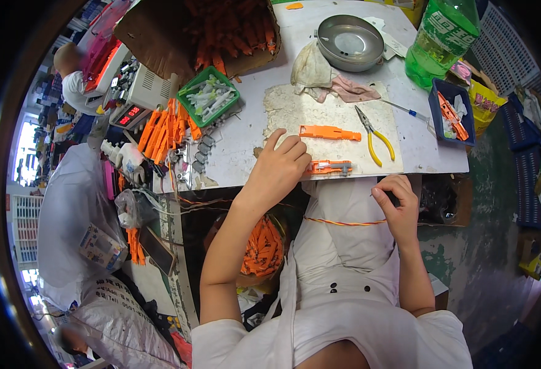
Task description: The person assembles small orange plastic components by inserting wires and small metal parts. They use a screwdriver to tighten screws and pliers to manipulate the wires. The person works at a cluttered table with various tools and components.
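My left hand (281,163) is at the table's near edge, its fingers curled against the left end of an orange plastic housing (329,167) with a grey piece on it. The fingertips are partly hidden. Just beyond lies an orange plastic shell (330,133). To its right are needle-nose pliers (378,145) with yellow handles. My right hand (401,202) hovers off the table edge above my lap, thumb and fingers curled together; anything between them is too small to make out. A twisted red and yellow wire (344,222) runs across my lap toward that hand.
A green basket (236,98) of small pale parts stands left, beside stacked orange shells (167,132). Behind it is a cardboard box (154,37) of orange parts. Rags (312,69), a metal bowl (350,43), a green bottle (442,40) and a blue bin (435,117) sit farther right.
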`<state>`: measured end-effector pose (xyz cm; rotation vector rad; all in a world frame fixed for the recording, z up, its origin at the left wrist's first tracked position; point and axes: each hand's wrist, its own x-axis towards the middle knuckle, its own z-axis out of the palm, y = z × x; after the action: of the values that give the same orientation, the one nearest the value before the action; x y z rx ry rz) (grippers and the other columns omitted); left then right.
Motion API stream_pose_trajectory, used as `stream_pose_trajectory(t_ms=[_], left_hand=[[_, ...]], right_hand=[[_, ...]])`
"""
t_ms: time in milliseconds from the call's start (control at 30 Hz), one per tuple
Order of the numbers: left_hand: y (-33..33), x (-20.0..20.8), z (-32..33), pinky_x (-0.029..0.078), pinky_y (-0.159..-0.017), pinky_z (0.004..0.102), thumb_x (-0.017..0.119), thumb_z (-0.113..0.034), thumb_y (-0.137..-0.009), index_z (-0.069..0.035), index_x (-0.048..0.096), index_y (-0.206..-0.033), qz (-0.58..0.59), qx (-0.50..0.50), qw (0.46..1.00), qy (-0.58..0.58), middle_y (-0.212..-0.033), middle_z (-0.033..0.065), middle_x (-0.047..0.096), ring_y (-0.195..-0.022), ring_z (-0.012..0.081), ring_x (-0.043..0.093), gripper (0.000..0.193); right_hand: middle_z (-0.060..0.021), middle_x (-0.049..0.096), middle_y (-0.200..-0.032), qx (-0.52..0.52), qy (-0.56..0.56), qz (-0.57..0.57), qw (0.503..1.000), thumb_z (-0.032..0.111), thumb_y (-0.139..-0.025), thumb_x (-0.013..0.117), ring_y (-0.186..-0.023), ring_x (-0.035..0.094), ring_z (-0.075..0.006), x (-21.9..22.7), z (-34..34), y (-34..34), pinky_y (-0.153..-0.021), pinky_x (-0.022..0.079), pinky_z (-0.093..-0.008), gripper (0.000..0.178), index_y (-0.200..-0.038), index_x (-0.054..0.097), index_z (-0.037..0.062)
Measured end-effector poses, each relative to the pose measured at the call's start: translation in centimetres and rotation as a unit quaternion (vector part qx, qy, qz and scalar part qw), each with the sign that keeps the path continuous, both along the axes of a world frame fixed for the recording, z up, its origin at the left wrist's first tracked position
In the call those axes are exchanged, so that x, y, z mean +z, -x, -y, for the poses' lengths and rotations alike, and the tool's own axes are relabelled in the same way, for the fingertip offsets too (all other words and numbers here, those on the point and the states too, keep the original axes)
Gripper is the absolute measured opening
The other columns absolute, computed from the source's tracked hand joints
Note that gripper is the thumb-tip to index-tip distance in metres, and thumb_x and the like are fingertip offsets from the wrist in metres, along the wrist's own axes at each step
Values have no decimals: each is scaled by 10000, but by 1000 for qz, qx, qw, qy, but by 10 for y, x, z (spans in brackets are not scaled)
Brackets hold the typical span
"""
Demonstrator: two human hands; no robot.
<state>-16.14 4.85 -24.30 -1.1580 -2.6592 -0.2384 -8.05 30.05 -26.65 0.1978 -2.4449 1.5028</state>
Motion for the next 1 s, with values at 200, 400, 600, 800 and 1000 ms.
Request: stream_pose_trajectory(t_ms=[200,400,600,800,1000], left_hand=[[2,0,4,364,-1010,424,722,-145,-713,-91,621,-813,22,-6,999,-33,-849,21,566,-948,194,548,152],[4,0,5,370,-997,407,724,-140,-711,-84,631,-805,52,-15,997,-56,-833,27,566,-927,207,543,144],[5,9,5,379,-977,396,720,-107,-707,-67,629,-783,71,-24,994,-82,-815,36,561,-901,226,535,125],[8,6,7,389,-952,380,715,-100,-716,-55,627,-782,90,-27,992,-87,-816,43,562,-882,230,529,118],[12,2,9,399,-918,369,708,-94,-733,-47,630,-793,101,-18,990,-98,-821,51,566,-884,236,527,109]], right_hand=[[-73,615,-789,2,0,1,1000,76,-785,696,-816,554,-208,-2,0,0,-756,438,-310,96,-788,633,4],[-70,615,-791,1,1,9,1000,77,-782,698,-818,552,-208,-3,0,-1,-755,436,-307,98,-785,632,5],[-68,614,-791,0,5,12,1000,76,-780,700,-822,550,-208,-4,-1,-1,-757,433,-309,98,-783,631,6],[-66,614,-790,1,6,14,1000,85,-782,703,-817,546,-208,-2,0,-1,-756,432,-311,105,-782,632,9],[-64,615,-791,1,7,10,1000,89,-784,703,-815,545,-208,-4,-1,0,-752,431,-305,108,-783,631,9]])
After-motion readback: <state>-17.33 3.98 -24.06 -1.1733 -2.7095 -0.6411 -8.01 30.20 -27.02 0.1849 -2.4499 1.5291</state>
